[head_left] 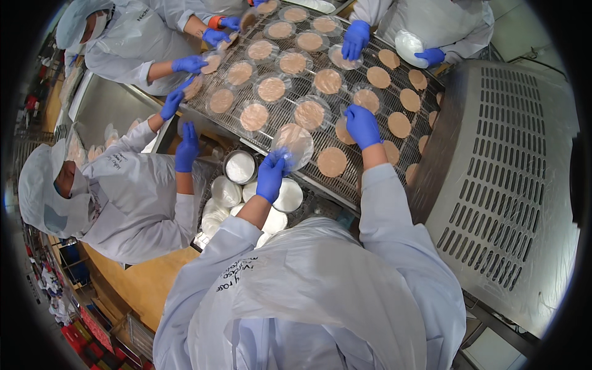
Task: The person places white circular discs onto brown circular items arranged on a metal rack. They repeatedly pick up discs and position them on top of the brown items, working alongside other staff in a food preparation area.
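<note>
My left hand (270, 177), in a blue glove, is closed on a round clear plastic film (302, 154) at the near edge of a wire conveyor belt (308, 177). A pale round patty (293, 137) shows through that film. My right hand (362, 126), also gloved, is over the belt with its fingers bent and drawn together. Its fingertips lie between a bare patty (344, 132) and a film-covered patty (367, 100); what they grip, if anything, is hidden. Film discs cover many patties on the left of the belt, while those on the right lie bare.
White tubs and stacks of round white sheets (288, 196) stand below the belt's near edge. A slotted metal housing (493, 166) borders the belt on the right. Co-workers' gloved hands (356, 40) reach over the belt from the far side and from the left (187, 148).
</note>
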Motion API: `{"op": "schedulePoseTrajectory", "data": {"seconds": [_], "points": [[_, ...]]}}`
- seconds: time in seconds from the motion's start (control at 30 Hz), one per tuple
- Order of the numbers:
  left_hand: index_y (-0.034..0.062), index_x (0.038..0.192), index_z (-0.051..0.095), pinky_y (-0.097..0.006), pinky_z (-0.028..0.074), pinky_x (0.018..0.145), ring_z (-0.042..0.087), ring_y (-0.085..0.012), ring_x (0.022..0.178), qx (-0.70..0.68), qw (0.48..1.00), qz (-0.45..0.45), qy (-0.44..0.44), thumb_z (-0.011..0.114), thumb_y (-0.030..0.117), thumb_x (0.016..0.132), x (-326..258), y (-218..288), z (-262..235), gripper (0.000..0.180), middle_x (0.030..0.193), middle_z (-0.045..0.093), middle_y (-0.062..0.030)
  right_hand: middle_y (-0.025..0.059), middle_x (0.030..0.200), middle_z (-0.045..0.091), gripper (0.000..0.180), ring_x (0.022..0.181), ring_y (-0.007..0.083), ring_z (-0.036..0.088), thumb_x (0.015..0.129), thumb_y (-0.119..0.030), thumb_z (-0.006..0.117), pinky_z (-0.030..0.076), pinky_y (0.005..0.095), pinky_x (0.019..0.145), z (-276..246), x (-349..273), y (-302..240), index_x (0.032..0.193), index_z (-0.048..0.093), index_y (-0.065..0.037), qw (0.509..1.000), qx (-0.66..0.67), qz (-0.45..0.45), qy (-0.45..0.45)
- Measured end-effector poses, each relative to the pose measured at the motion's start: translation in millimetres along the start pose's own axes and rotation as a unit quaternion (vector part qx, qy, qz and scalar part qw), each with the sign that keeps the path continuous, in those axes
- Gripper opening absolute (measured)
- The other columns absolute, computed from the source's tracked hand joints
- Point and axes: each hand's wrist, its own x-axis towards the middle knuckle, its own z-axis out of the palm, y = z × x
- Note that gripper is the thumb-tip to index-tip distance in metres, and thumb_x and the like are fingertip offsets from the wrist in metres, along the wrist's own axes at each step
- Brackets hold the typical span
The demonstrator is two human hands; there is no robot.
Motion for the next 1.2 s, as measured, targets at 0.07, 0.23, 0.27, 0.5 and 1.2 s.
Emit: {"op": "schedulePoseTrajectory", "data": {"seconds": [0.07,0.23,0.27,0.5,1.2], "points": [[0.0078,0.119,0.056,-0.02,0.045,0.062,0.055,-0.006,0.074,0.007,1.0,0.006,-0.01,0.049,0.006,0.091,-4,-6,10,0.029,0.097,0.062,0.0014,0.0191,0.096,0.062,0.019,0.091,0.0371,0.058,0.083,-0.014,0.05,0.046,0.0421,0.079,-9,-22,3,0.094,0.064,-0.007,0.999,0.02,0.027,0.002],[0.0074,0.119,0.056,-0.02,0.045,0.063,0.056,-0.0063,0.075,-0.018,0.999,0.0,-0.05,0.049,0.008,0.091,-8,-4,44,0.029,0.096,0.063,0.0017,0.0139,0.119,0.058,0.031,0.111,0.0336,0.054,0.088,-0.01,0.046,0.038,0.0385,0.1,27,-19,74,0.116,0.058,-0.011,0.98,-0.006,-0.197,-0.011],[0.0074,0.119,0.056,-0.021,0.046,0.064,0.056,-0.0066,0.075,-0.015,0.999,0.002,-0.031,0.05,0.008,0.091,-7,2,49,0.029,0.096,0.063,0.0017,0.0117,0.13,0.05,0.037,0.122,0.0327,0.045,0.088,-0.007,0.045,0.024,0.0413,0.109,11,-18,54,0.124,0.053,-0.014,0.985,-0.044,-0.149,-0.081],[0.0082,0.119,0.055,-0.023,0.048,0.067,0.058,-0.0087,0.077,-0.022,1.0,-0.012,0.001,0.051,0.01,0.09,-7,32,55,0.029,0.098,0.062,0.0003,0.0171,0.127,0.051,0.038,0.129,0.0377,0.033,0.086,-0.026,0.056,0.017,0.0534,0.108,-14,-9,-23,0.123,0.055,-0.015,0.975,0.066,-0.062,0.205],[0.0043,0.109,0.059,-0.021,0.045,0.061,0.058,-0.0083,0.069,-0.005,0.998,0.055,0.007,0.056,0.014,0.09,25,56,2,0.021,0.091,0.065,-0.0036,0.0136,0.086,0.067,0.019,0.079,0.028,0.064,0.084,-0.015,0.053,0.049,0.0351,0.072,-22,53,2,0.087,0.068,-0.003,0.986,0.145,0.061,0.06]]}}
